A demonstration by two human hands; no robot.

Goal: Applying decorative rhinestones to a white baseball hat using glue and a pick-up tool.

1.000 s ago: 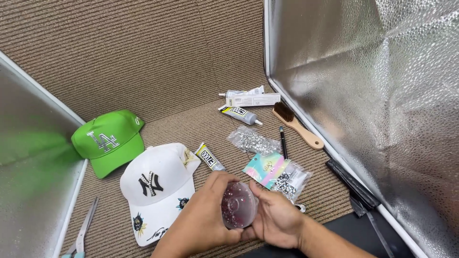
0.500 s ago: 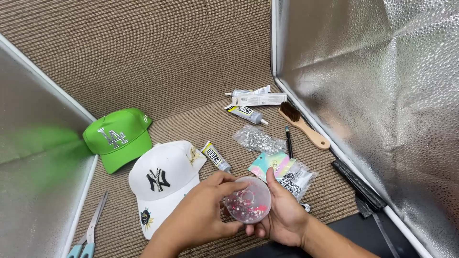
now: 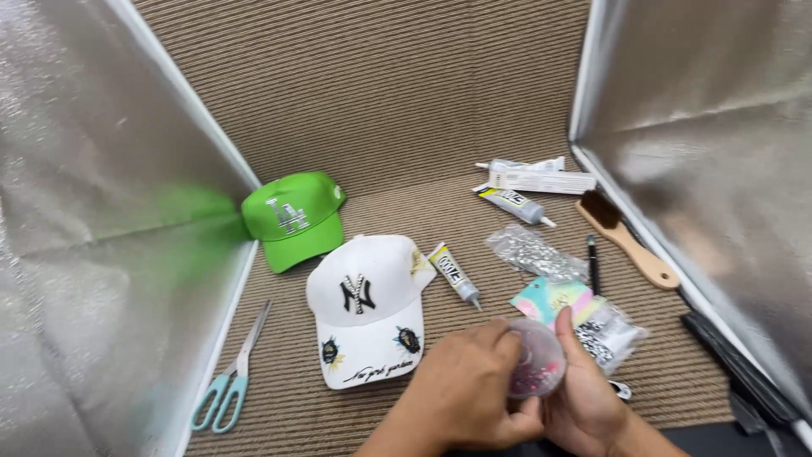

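Both my hands hold a small round clear container (image 3: pixel 536 368) with pink bits inside, low in the middle of the view. My left hand (image 3: pixel 469 389) wraps its left side with fingers on the rim. My right hand (image 3: pixel 585 398) cups it from the right, thumb raised. Just left of my hands lies a white cap (image 3: pixel 365 305) with a dark emblem and small decorations on its brim. A green cap (image 3: pixel 293 218) sits behind it. A glue tube (image 3: pixel 454 273) lies beside the white cap.
Scissors with pale blue handles (image 3: pixel 230 382) lie at the left by the foil wall (image 3: pixel 93 228). Bags of beads (image 3: pixel 534 252), a colourful packet (image 3: pixel 558 298), a thin black tool (image 3: pixel 593 264), a wooden brush (image 3: pixel 630 239), another glue tube (image 3: pixel 514 203) and a box (image 3: pixel 541 180) lie to the right.
The view has shifted right and up, so the caps and tools sit differently in frame. The container has turned in my hands and now shows its pink contents; my hands stay on it.
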